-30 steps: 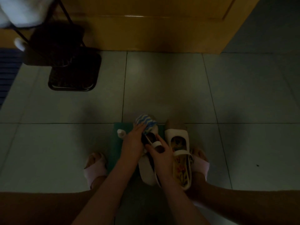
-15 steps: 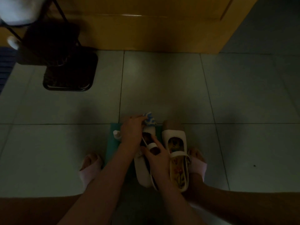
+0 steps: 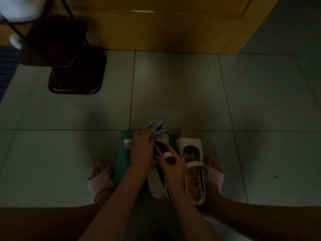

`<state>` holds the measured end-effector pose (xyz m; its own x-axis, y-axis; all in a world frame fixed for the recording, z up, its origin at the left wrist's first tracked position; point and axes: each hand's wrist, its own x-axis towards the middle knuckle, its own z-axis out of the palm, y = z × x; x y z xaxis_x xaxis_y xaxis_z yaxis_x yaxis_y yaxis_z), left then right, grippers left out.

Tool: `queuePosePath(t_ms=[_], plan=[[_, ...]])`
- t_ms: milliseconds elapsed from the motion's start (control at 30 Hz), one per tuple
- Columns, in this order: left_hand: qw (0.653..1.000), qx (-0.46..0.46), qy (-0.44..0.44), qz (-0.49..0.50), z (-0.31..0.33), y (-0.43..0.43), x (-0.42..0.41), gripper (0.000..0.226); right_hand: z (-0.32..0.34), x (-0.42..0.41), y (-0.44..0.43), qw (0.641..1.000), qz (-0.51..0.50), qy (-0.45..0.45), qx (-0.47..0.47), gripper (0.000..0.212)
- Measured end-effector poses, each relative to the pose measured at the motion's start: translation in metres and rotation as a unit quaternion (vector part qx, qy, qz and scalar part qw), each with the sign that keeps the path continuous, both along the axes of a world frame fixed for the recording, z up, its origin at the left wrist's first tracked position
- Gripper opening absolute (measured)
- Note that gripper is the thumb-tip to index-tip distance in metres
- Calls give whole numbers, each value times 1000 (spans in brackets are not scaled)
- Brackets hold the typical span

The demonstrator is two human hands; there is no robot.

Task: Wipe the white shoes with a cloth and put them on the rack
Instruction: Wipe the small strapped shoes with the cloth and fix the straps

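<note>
Right hand (image 3: pixel 171 164): fingers curled round middle of shoe (image 3: pixel 156 185) on mat (image 3: pixel 123 159); we brace it firmly. Left hand (image 3: pixel 141 150): fingers clamped on cloth (image 3: pixel 159 128), pressed on toe at mat's far edge. We'd rub in short strokes and turn cloth. Second shoe (image 3: pixel 189 145) just off mat's right edge. Rack (image 3: pixel 76 73) far left.

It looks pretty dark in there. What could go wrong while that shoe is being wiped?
1. The small bottle stands right beside the left hand, which rubs the cloth on the held shoe; a stroke might tip it over.
2. The light is dim, so dirt could be missed.
3. The second shoe lies close to the right foot and might get stepped on when rising.
</note>
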<state>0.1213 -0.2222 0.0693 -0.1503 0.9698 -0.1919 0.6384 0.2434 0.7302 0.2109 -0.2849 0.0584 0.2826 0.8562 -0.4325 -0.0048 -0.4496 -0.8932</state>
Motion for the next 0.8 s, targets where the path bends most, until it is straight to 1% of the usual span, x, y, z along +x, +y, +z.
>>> queuePosePath(t_ms=[133,233,333,433,500,600,700,800], plan=[[1000,-3,1,-3,-8,-14,-6,35,-1,0,-1,1000,8,-19,1,55],[1000,-1,-28,12,-7,-26,-7,31,-2,0,-2,1000,1,-16,-6,55],[999,4,-44,28,5,-30,-1,28,0,4,-3,1000,10,17,-4,51],[998,3,-47,47,20,-20,5,35,2,7,-3,999,24,31,3,47],[998,-3,-28,62,22,-13,6,36,2,6,-3,999,23,33,0,47],[998,6,21,57,16,-7,8,30,0,6,-3,999,16,32,-7,51],[998,13,27,50,13,-1,12,24,1,6,-2,999,18,38,-12,48],[998,32,34,41,8,4,13,28,4,6,-1,999,29,34,-11,48]])
